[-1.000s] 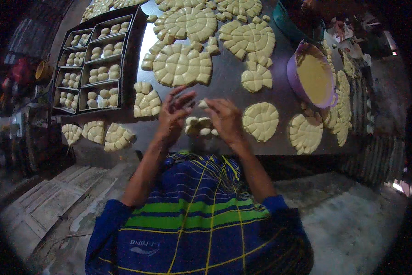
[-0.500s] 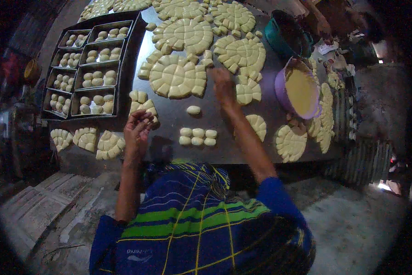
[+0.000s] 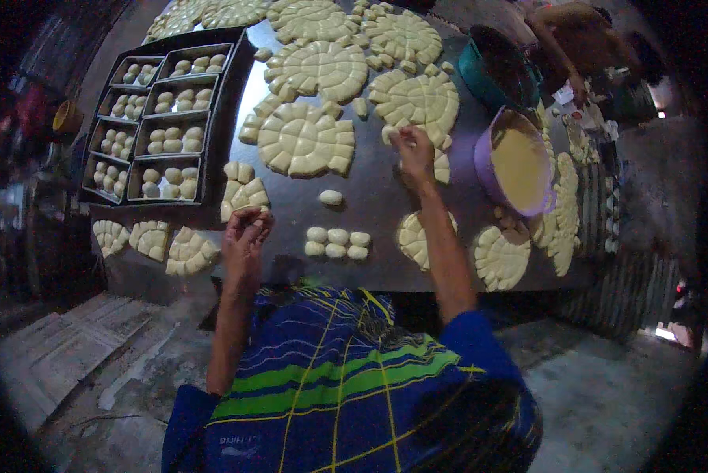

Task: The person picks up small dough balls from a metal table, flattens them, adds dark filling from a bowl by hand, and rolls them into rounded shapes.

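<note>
1. Spreading both forearms over the dark desk [image 3: 291,214], the person has the left hand [image 3: 246,235] at the near edge of a scored dough wedge [image 3: 244,194] and the right hand [image 3: 417,153] farther out, by a small dough lump [image 3: 390,135].
2. The left grip is curled, fingertips near the thumb; from where I stand I cannot tell whether dough is caught in it. The right grip is bent round beside the lump, and whether it is clamped on it I cannot tell either.
3. Between the hands, six dough balls [image 3: 338,243] sit in two touching rows of three, probably grouped to match the sets in the dark tray's [image 3: 230,102] compartments. One oval dough piece [image 3: 331,197] lies apart, just beyond them (perhaps to keep it from sticking).
4. The scored dough round [image 3: 306,142] lies flat, likely within easy reach on purpose.
5. All this dough is pale yellow; the balls look smooth and plump, the round glossy, grooved into blocks and ragged at its rim.
</note>
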The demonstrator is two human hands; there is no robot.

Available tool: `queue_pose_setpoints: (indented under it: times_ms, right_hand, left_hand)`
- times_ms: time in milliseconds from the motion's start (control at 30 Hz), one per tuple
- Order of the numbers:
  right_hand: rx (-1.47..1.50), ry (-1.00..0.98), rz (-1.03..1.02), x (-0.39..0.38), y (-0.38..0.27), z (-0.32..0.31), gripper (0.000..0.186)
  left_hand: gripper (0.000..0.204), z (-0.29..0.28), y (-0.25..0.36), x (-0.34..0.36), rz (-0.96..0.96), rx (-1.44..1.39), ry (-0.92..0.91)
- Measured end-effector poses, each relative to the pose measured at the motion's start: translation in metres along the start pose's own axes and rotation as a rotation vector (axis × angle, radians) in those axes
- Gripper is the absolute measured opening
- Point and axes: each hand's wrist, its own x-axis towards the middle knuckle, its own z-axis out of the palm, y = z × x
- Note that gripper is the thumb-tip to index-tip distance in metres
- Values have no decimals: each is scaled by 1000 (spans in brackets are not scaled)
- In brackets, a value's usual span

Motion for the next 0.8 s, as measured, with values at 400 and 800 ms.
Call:
queue_pose_setpoints:
  times_ms: [400,800]
  right_hand:
    - [1276,-103,13,-177,-124,-53,39]
    - [829,161,83,-215,-28,-103,43]
  left_hand:
    - [24,204,-6,-26,1230,1005,-736]
    - [54,279,-103,-35,497,624,-1283]
